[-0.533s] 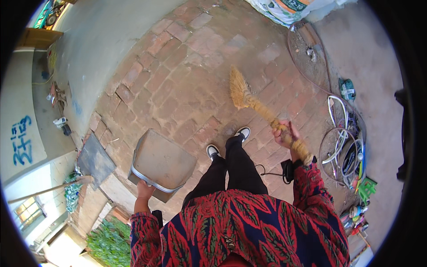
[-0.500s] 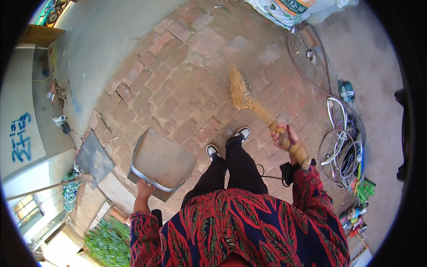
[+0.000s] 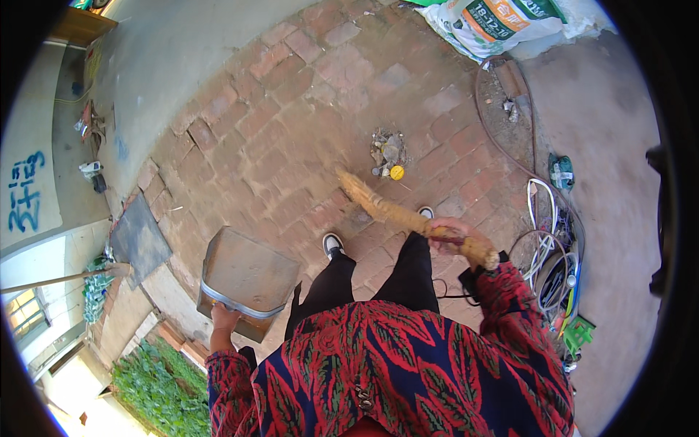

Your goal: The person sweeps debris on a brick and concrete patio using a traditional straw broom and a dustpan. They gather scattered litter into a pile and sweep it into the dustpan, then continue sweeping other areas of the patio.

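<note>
My left hand is closed around the pale curved handle of a metal dustpan, held to the left of my legs with its flat pan spread out ahead. In my right hand is a straw hand broom, its thick bound handle gripped near the butt end. The bristle tip points left and forward, somewhat blurred, across the front of my feet. Just beyond the broom lies a small heap of litter with grey scraps and a yellow round cap. The heap touches neither broom nor dustpan.
Uneven brick paving lies around my feet. At the far right stands a printed white sack; a brown hose and coiled white tubing lie along the right. On the left are a dark flat slab, a long wooden handle and green plants.
The broom has swung left and nearer my feet, uncovering the litter heap with the yellow cap. The dustpan has shifted slightly left, and my feet stand wider apart.
</note>
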Available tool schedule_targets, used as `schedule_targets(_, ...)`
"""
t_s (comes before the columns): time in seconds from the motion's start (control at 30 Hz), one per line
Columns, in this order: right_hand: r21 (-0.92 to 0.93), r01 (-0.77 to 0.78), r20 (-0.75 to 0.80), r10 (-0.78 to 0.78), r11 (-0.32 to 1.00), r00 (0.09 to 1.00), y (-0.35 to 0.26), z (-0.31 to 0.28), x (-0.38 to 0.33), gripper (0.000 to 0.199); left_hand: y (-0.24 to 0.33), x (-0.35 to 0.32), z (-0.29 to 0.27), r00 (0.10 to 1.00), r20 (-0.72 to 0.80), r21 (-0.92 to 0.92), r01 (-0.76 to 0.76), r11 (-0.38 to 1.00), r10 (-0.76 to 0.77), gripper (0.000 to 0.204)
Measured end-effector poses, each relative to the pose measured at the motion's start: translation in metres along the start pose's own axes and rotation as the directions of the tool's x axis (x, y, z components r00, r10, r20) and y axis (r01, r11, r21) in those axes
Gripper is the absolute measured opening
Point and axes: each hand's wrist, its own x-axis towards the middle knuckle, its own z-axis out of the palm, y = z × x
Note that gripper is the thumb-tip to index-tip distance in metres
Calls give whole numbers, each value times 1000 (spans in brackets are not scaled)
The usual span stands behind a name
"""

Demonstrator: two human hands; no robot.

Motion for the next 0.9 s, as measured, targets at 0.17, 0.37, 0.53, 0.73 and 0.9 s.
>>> schedule_targets(0.17,-156,127,-53,-137,979,989,-70,-74,-29,20,54,-18,20,998,-6,1,63,998,-63,38)
schedule_targets(0.37,-102,-30,-106,19,994,994,-111,-94,-38,24,143,-30,47,1000,-29,-47,6,999,-7,38)
schedule_targets(0.53,90,-590,20,591,802,806,-76,-107,-17,27,207,-8,86,996,84,-24,-39,999,41,36)
schedule_targets(0.73,282,-711,20,737,644,676,-13,-111,17,27,247,30,149,969,150,-131,-179,975,198,35)
schedule_targets(0.9,96,-557,-159,565,825,810,20,-80,34,31,253,56,183,963,232,-88,-124,988,141,34)
